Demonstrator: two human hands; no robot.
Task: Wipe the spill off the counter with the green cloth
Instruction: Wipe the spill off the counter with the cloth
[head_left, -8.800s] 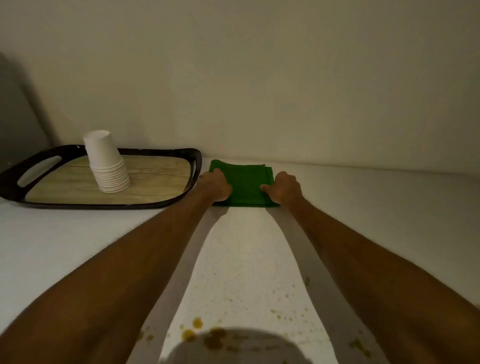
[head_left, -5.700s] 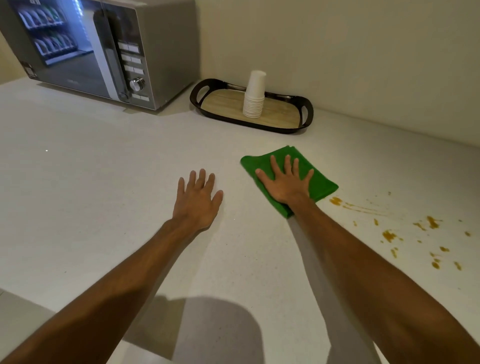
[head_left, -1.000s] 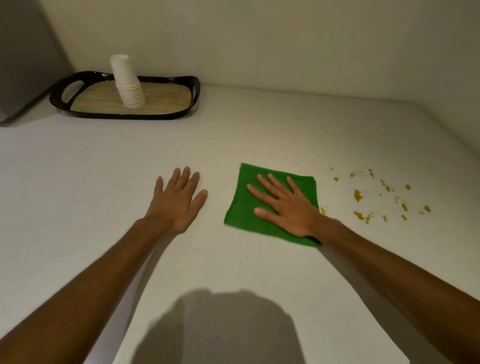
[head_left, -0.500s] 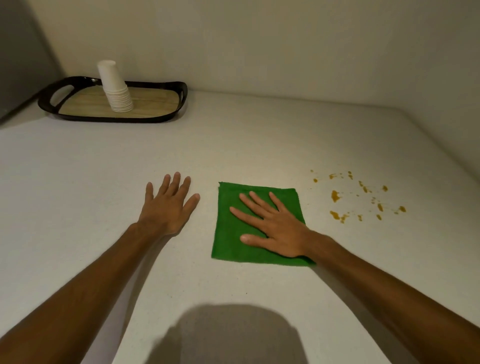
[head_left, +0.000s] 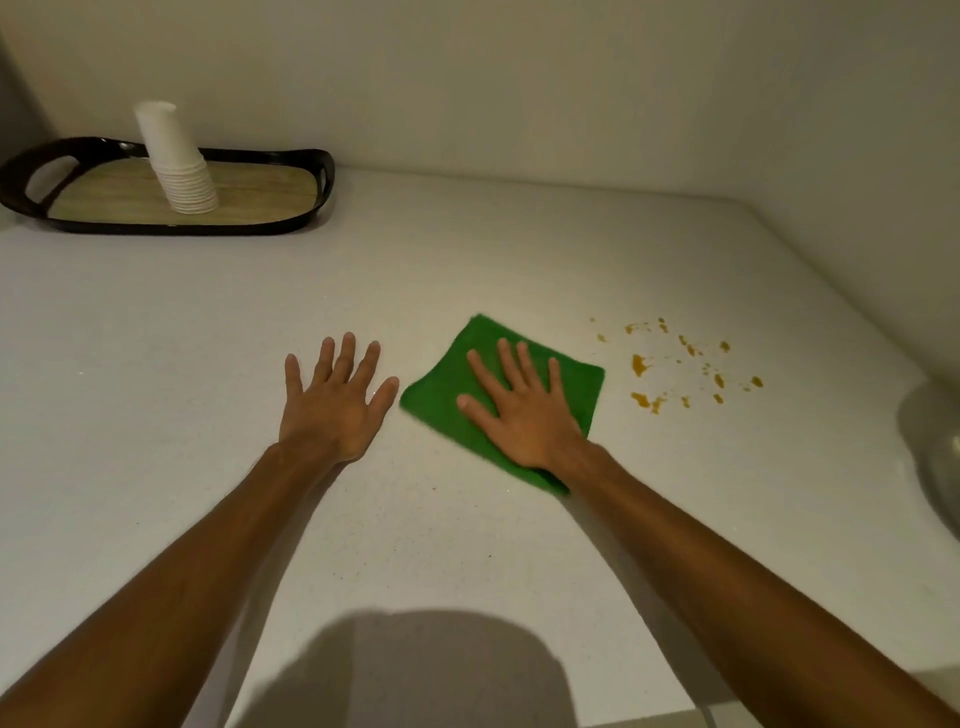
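Right hand (head_left: 524, 410) lies flat on top of the green cloth (head_left: 576, 384), palm down, with all its fingers spread wide. It is not gripping the cloth, only pressing on it from above. Its arm reaches in from the bottom right of the view. Left hand (head_left: 337, 402) is flat on the bare counter (head_left: 467, 249) too, fingers spread, holding nothing. Its thumb tip is just beside the left corner of the cloth. Both arms are stretched out nearly straight.

The green cloth is a bright, fuzzy square, turned a bit so one corner points away from the person. It sits flat on the white counter, between the left hand and the spill (head_left: 680, 364). The spill is a scatter of small orange-brown drops and blots, near the cloth's right corner but not touching it.

Far back on the left, by the wall, sits a black tray (head_left: 291, 221) with a wood-look floor. A tilted stack of white paper cups (head_left: 174, 156) stands on it.
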